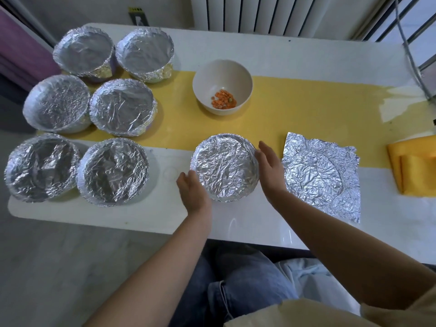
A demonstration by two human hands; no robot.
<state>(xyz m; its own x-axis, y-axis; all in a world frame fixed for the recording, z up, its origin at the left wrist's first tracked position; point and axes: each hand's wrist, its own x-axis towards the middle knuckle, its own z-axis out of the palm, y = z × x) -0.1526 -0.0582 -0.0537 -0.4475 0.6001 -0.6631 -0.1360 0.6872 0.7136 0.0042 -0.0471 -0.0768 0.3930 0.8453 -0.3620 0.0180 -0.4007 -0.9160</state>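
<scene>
Foil already covers the centre bowl (225,167), which stands near the front edge of the white counter (259,50), between our two hands. In the head view, the left hand (192,192) sits at the bowl's near-left rim and the right hand (269,166) lies along its right rim. Both have straight fingers held flat against the foil edge and are curled round nothing; we cannot tell whether they press or merely touch. Six covered bowls (122,107) stand in pairs at the left. One white bowl (221,87) holding diced carrot (223,102) stands uncovered further back, on the yellow runner (306,107). A crumpled foil sheet (323,175) lies just right of the right hand. We judge the work nearly complete: what is left is to smooth this rim, then cover the carrot bowl with the loose sheet.
</scene>
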